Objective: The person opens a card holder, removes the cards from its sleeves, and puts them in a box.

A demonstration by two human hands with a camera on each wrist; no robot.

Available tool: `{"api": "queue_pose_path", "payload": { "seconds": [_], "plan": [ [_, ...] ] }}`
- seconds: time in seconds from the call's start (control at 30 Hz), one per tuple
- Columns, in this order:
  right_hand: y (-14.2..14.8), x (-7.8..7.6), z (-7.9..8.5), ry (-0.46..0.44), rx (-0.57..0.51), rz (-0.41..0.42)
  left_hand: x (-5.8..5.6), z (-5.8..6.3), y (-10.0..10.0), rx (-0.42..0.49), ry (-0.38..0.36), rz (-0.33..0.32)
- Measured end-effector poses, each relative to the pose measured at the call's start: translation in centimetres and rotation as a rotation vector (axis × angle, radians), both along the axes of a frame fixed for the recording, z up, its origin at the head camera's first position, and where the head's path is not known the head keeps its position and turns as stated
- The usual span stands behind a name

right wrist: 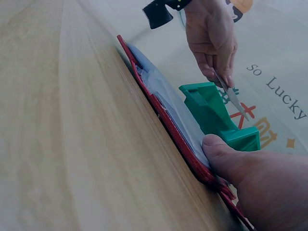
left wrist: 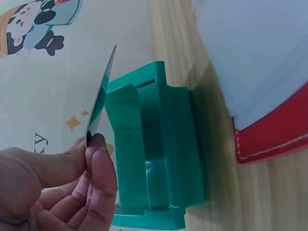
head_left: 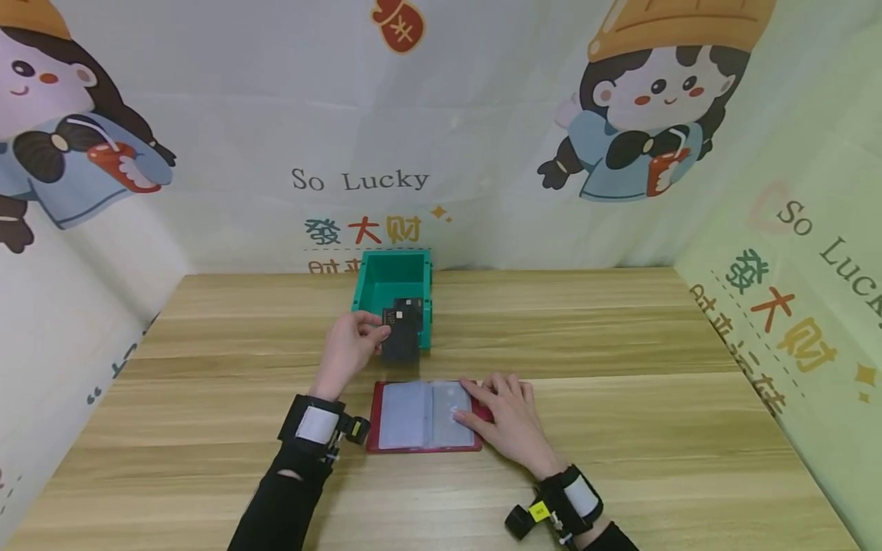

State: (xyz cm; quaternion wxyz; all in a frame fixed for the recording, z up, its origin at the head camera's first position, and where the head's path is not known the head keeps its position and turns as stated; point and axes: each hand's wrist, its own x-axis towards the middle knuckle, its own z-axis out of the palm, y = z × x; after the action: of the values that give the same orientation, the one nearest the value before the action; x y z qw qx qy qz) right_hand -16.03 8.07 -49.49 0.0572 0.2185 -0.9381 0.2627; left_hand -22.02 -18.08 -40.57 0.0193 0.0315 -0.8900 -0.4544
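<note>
My left hand (head_left: 350,346) pinches a black card (head_left: 401,340) marked VIP between thumb and fingers. It holds the card above the near end of a green bin (head_left: 390,264); the left wrist view shows this card (left wrist: 100,96) nearly edge-on. Behind it, another dark card (head_left: 411,304) shows partly, overlapped by the first. An open card holder (head_left: 403,413) with a red cover and clear plastic sleeves lies flat on the table. Across its right side rests my right hand (head_left: 510,421), fingers extended and spread, the thumb (right wrist: 216,147) on the sleeve page.
The wooden table (head_left: 620,344) carries the bin at its far side, near a printed backdrop (head_left: 482,138). The card holder sits closer to me, just in front of the bin. Side curtains border the table left and right.
</note>
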Motion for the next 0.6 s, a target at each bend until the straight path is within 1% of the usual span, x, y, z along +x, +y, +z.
{"api": "queue_pose_path", "payload": {
  "seconds": [0.1,0.2,0.27,0.47,0.6],
  "plan": [
    [0.0,0.0,0.0,0.002,0.000,0.001,-0.7,0.3,0.2,-0.016,0.007,0.010],
    [0.0,-0.1,-0.1,0.002,0.005,0.002,-1.4,0.5,0.4,-0.052,0.032,0.027],
    [0.1,-0.1,-0.1,0.003,0.009,0.002,-1.9,0.5,0.6,-0.076,0.055,0.039],
    [0.1,-0.1,-0.1,0.001,0.012,0.003,-3.0,0.3,1.3,-0.177,0.161,0.060],
    [0.1,-0.1,-0.1,0.000,0.010,0.003,-3.4,0.1,2.0,-0.217,0.192,0.062]
  ]
}}
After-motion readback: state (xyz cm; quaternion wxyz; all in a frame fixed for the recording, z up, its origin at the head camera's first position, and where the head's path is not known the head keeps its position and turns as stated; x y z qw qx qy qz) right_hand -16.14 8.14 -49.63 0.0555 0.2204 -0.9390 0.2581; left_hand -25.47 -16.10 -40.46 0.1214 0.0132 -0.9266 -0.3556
